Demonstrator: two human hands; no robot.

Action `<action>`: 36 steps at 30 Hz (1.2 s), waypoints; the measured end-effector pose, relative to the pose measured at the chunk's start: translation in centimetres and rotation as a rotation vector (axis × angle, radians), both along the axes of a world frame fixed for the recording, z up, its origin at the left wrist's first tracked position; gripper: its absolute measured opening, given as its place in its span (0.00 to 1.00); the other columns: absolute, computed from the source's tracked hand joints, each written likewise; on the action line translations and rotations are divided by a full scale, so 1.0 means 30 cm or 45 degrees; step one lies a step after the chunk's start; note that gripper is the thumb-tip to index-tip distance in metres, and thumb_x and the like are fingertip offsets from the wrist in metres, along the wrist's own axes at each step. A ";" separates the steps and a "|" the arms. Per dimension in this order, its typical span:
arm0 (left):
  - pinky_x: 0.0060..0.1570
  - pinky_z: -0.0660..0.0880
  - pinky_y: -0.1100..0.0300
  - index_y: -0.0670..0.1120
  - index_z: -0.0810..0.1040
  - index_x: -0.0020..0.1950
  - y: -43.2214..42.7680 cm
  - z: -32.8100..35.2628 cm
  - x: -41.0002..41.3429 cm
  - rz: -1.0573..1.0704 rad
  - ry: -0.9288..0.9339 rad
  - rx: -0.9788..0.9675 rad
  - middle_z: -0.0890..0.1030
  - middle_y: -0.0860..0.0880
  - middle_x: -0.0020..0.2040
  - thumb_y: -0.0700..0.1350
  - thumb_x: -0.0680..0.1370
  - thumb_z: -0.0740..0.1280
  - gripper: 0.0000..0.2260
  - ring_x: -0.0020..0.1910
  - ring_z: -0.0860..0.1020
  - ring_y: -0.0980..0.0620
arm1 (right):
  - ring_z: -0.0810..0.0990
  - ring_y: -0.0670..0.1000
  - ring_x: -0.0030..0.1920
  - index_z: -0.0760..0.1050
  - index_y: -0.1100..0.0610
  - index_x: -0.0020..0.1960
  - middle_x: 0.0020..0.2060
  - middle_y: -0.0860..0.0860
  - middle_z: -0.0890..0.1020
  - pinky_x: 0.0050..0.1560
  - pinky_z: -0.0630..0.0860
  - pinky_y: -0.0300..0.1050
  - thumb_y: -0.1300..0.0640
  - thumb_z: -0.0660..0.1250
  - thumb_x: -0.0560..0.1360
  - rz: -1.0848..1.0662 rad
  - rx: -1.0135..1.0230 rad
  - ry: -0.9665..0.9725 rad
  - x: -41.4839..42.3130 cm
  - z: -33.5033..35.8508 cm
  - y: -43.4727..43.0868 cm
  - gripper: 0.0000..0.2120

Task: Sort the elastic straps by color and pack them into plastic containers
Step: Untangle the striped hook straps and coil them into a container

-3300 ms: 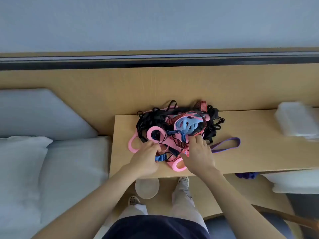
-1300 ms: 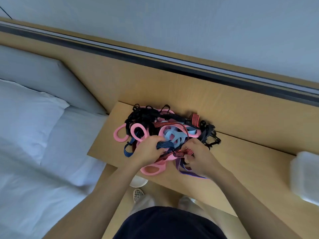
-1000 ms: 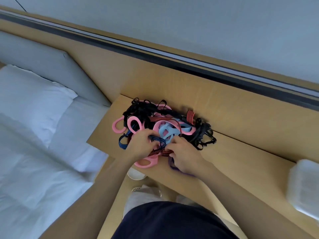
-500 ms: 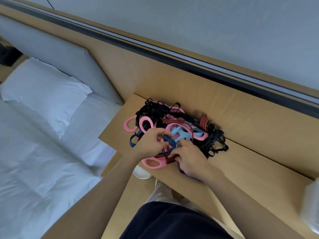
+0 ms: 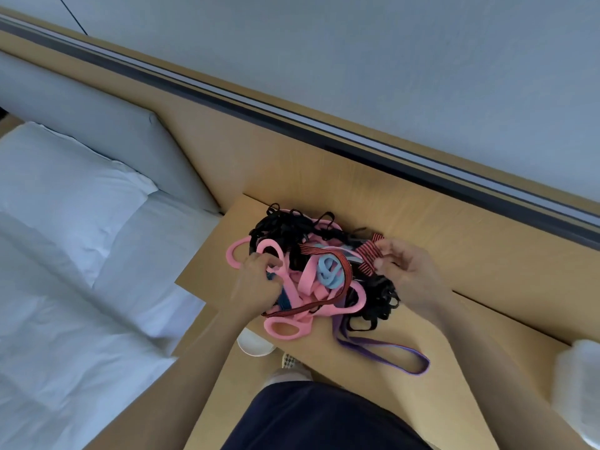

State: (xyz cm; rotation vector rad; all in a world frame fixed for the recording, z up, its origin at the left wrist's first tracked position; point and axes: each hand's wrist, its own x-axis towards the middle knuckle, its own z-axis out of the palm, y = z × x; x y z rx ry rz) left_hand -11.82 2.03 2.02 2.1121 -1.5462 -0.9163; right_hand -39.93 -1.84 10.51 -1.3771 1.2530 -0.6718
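Hands, 2 of them and bare, reach forward from the bottom edge over a light wooden tabletop [image 5: 470, 323], seen from above by the person's own head camera. The left hand [image 5: 256, 285] lies palm down on the left side of a tangle of elastic straps [image 5: 311, 277], wrist low, its fingers curled down into the heap beside a pink loop; they grip the tangle, but which single strap they hold cannot be told. The right hand [image 5: 412, 274] sits at the far right of the heap, turned inward, with thumb and fingertips pinching a folded red-and-black striped strap [image 5: 368, 254], the other fingers loosely bent. The same striped pattern runs on as a thin band curving across the middle of the heap.

The tangle rests near the left end of the tabletop, close to the wooden wall panel behind it. Black straps [image 5: 285, 227] bunch at the far side and again at the near right. Pink straps [image 5: 310, 284] spread through the middle, with 1 loop reaching the near edge. A light blue strap [image 5: 329, 272] lies coiled on top at the centre. A purple strap [image 5: 384, 349] trails out of the heap toward the near right, lying flat on the wood.

A pale plastic container [image 5: 581, 384] stands on the tabletop at the right edge of view, well apart from the straps, blurred and cut off; its contents cannot be made out.

A bed with a white pillow [image 5: 68, 190] lies to the left
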 end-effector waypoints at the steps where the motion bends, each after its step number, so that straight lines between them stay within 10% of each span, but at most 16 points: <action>1: 0.47 0.72 0.57 0.51 0.80 0.54 0.017 0.002 -0.025 -0.030 0.036 -0.026 0.75 0.52 0.55 0.43 0.74 0.66 0.11 0.52 0.75 0.51 | 0.81 0.48 0.45 0.80 0.52 0.51 0.42 0.47 0.84 0.51 0.76 0.42 0.69 0.63 0.81 -0.032 0.007 -0.024 -0.003 0.014 -0.012 0.14; 5: 0.50 0.67 0.69 0.53 0.79 0.58 0.059 -0.006 -0.140 -0.340 0.159 0.083 0.73 0.56 0.55 0.61 0.71 0.70 0.20 0.55 0.70 0.59 | 0.84 0.53 0.50 0.80 0.55 0.55 0.48 0.54 0.85 0.55 0.81 0.45 0.67 0.62 0.82 -0.134 -0.004 -0.078 -0.013 0.063 -0.043 0.11; 16: 0.44 0.77 0.56 0.51 0.79 0.46 -0.046 0.048 -0.154 -0.089 0.433 0.028 0.83 0.53 0.41 0.41 0.80 0.66 0.06 0.40 0.81 0.55 | 0.82 0.59 0.47 0.80 0.59 0.53 0.45 0.61 0.82 0.46 0.80 0.43 0.67 0.62 0.82 -0.107 -0.030 0.093 -0.045 0.052 -0.059 0.09; 22: 0.59 0.73 0.51 0.51 0.77 0.65 -0.005 -0.022 -0.222 -0.745 -0.151 0.261 0.76 0.51 0.60 0.59 0.71 0.74 0.26 0.59 0.71 0.50 | 0.78 0.55 0.49 0.79 0.52 0.50 0.45 0.51 0.81 0.44 0.72 0.41 0.64 0.65 0.79 -0.040 -0.025 0.591 -0.068 -0.128 -0.042 0.08; 27: 0.60 0.68 0.49 0.48 0.78 0.65 0.053 -0.124 -0.279 -0.916 -0.570 0.183 0.75 0.46 0.62 0.41 0.77 0.65 0.17 0.64 0.71 0.43 | 0.77 0.54 0.54 0.81 0.56 0.57 0.53 0.54 0.79 0.50 0.67 0.40 0.64 0.66 0.78 0.057 -0.028 0.803 -0.093 -0.210 0.010 0.10; 36: 0.39 0.68 0.66 0.52 0.82 0.53 -0.012 0.049 -0.155 -0.419 0.100 -0.026 0.78 0.58 0.44 0.46 0.80 0.67 0.05 0.43 0.76 0.59 | 0.73 0.56 0.61 0.78 0.58 0.60 0.57 0.54 0.76 0.61 0.71 0.49 0.65 0.68 0.75 -0.049 -0.240 0.708 -0.022 -0.190 0.044 0.13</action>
